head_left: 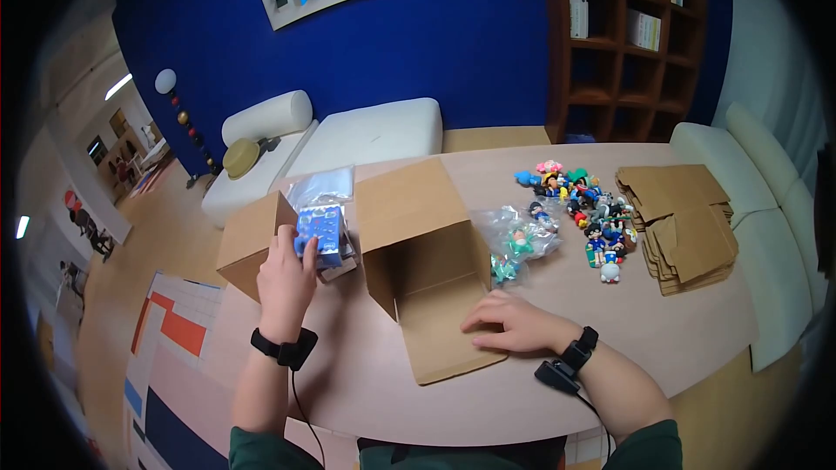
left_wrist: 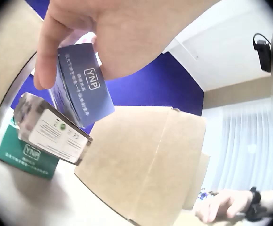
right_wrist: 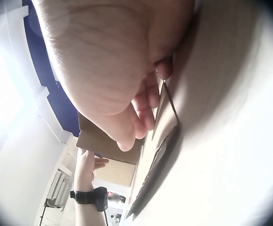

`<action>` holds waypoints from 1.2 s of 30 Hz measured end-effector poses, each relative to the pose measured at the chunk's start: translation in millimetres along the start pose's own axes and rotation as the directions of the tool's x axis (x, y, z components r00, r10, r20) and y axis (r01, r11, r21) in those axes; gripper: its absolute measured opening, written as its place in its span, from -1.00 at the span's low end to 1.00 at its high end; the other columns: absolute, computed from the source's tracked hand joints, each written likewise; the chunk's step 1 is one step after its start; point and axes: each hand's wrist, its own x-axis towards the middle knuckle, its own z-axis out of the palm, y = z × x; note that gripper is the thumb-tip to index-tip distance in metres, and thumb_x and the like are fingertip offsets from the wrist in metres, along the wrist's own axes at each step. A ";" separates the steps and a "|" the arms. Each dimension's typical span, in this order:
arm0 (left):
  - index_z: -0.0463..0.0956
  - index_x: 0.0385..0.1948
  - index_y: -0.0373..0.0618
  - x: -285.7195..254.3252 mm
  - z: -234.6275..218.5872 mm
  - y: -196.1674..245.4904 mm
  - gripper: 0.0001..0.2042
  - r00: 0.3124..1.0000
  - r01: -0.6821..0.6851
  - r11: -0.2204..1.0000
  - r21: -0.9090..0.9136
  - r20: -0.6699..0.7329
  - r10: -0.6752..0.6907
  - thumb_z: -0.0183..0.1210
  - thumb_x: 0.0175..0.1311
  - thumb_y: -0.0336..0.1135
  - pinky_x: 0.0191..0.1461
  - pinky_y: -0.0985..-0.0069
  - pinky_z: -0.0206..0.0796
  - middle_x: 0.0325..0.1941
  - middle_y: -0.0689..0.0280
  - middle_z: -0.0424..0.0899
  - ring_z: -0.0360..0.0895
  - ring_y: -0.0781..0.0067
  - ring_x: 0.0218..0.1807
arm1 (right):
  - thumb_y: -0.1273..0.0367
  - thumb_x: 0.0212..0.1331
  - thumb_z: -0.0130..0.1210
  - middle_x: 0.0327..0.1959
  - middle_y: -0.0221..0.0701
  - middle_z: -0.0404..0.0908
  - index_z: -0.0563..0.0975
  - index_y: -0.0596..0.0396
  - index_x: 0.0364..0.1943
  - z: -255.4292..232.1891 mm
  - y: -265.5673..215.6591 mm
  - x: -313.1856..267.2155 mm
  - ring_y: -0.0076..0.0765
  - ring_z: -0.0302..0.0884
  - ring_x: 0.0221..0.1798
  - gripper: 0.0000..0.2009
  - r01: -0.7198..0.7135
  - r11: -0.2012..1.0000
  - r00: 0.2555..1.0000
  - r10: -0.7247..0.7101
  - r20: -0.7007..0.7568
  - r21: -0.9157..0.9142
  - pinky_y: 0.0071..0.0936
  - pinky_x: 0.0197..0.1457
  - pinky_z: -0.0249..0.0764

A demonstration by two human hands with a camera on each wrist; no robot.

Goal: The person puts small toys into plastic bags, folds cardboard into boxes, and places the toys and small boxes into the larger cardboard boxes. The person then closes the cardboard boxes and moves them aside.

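My left hand point(head_left: 288, 278) grips a small blue printed box point(head_left: 320, 235), its "YNP" end visible in the left wrist view. Just under that box are a dark one with a white label point(left_wrist: 54, 134) and a green one point(left_wrist: 28, 153). To the right, a large cardboard box point(head_left: 414, 213) stands with its opening facing me and a flap point(head_left: 448, 348) lying forward on the table. On the flap's right side rests my right hand point(head_left: 522, 324), fingers loosely bent near the edge.
Another cardboard box point(head_left: 257, 244) stands left of my left hand, with clear plastic bags point(head_left: 322, 184) behind. Right of the large box are bagged figurines point(head_left: 520, 242), a heap of loose figurines point(head_left: 601, 218) and a stack of flattened cardboard point(head_left: 684, 231). A white sofa point(head_left: 383, 135) stands beyond the table.
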 end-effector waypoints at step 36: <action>0.19 0.39 -0.02 -22.1 44.9 112.4 -0.45 0.649 0.758 -0.391 -0.523 0.669 0.363 0.02 0.53 0.07 0.41 0.15 0.29 0.36 0.17 0.38 0.35 0.14 0.42 | 0.26 0.30 0.23 -0.01 -0.36 0.65 0.63 0.04 0.04 -4.3 4.4 -0.9 -0.22 0.53 0.10 -0.70 -0.054 0.985 0.999 0.054 0.002 0.165 -0.30 0.24 0.40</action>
